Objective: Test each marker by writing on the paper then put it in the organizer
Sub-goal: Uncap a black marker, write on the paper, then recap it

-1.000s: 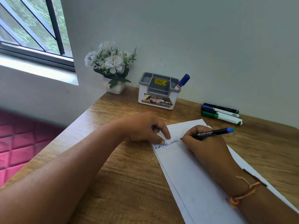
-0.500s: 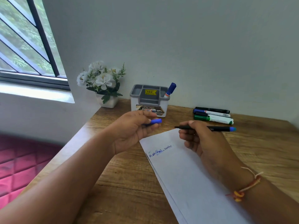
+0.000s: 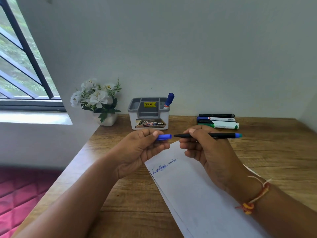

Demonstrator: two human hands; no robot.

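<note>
Bench [image 3: 130,200]: wood, set against the wall, bearing everything below.

Paper [image 3: 197,194]: white sheets lying slantwise on the bench under the right forearm. Blue scribble [image 3: 163,166] near the top left corner, so judged tested.

Left hand [image 3: 142,150]: raised above the bench, thumb and curled fingers pinching the cap.

Right hand [image 3: 209,152]: raised over the paper's top edge, fingers closed round the marker's middle.

Organizer [image 3: 149,115]: grey and white, at the back of the bench, beyond both hands. One blue-capped marker [image 3: 169,100] already in its right compartment, leaning right.

Flowers [image 3: 99,102]: white, potted, just left of the organizer.

Spare markers [image 3: 217,121]: four or so, lying side by side at the back right, capped, well apart from the hands. Judged not yet tested.

Marker [image 3: 221,135]: black barrel, blue end, held level, bare tip pointing left at the cap.

Cap [image 3: 164,136]: blue, mouth facing right, nearly in line with the tip, just short of touching.

Step in hand, as judged: recapping after the test. Next move: keeping tip and mouth in line, pushing together until seated, then carrying the marker to the organizer and dropping it in upright.
</note>
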